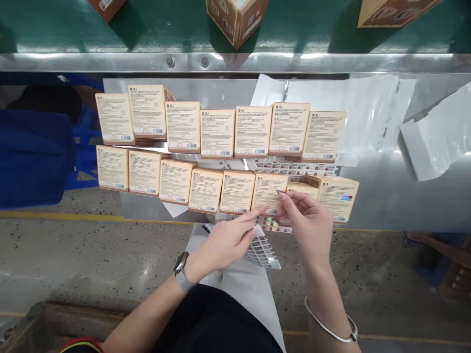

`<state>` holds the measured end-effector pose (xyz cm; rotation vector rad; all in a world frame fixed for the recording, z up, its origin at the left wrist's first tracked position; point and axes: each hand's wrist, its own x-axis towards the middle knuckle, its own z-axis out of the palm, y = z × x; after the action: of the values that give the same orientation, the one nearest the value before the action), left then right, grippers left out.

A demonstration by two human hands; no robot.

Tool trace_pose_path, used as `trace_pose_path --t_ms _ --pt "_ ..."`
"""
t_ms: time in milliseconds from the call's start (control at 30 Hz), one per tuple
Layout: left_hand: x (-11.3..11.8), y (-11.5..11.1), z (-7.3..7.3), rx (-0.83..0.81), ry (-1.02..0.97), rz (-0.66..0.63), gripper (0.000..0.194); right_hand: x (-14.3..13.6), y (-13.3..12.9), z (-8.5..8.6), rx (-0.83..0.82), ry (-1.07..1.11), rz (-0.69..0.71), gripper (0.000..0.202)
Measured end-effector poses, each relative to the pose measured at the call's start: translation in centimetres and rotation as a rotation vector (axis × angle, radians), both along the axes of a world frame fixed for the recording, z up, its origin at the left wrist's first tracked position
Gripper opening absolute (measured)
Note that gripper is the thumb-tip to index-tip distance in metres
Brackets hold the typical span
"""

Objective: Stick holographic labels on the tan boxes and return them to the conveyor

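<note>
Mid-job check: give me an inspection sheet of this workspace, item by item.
Surface: metal bench, reflective, partly covered.
Job's things: far row of seven boxes, near row of eight; a shiny sticker shows on the near row's right-end box.
Clutter: loose white sheeting at right.
Hands: right hand pinches a small sticker; left hand overlaps a sticker sheet, grip unclear.
Cables: nothing seen.
Surroundings: green surface beyond, speckled floor below.

Fine print [179, 128] on cream boxes [217, 131] is too small; top edge crops 3 brown boxes [237, 18].
</note>
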<state>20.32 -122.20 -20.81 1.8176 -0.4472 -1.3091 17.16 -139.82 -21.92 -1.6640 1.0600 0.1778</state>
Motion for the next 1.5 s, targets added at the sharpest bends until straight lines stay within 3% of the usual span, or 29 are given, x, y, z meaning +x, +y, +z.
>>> trace_pose_path --t_ms 567,800,867,1033,1233,1300,1433,1500 --pt "-0.1 0.0 -0.1 0.003 -0.027 -0.001 0.033 0.0 0.4 -0.2 -0.103 0.019 0.043 0.033" --pt "-0.3 0.1 -0.5 -0.003 -0.045 -0.003 0.033 0.2 1.2 -0.5 -0.399 0.102 0.183 0.027" --pt "-0.4 0.1 -0.5 -0.010 -0.044 0.004 0.033 0.4 1.4 -0.3 -0.437 0.132 0.163 0.025" --pt "-0.5 0.1 -0.9 -0.031 -0.009 0.017 0.033 1.4 1.3 0.1 -0.306 0.120 -0.029 0.044" --pt "-0.4 -0.1 -1.5 -0.150 0.063 0.116 0.034 0.9 0.0 0.1 -0.129 -0.004 -0.108 0.030" --pt "-0.3 -0.1 -1.3 -0.197 0.096 0.192 0.035 0.2 -0.5 1.0 -0.112 -0.071 0.024 0.029" --pt "-0.3 -0.2 0.0 -0.194 0.137 0.414 0.029 -1.6 -1.4 3.6 -0.085 -0.082 0.549 0.030" --pt "-0.6 -0.1 0.8 -0.162 0.162 0.484 0.029 -2.4 -1.6 4.5 -0.051 -0.091 0.703 0.028"
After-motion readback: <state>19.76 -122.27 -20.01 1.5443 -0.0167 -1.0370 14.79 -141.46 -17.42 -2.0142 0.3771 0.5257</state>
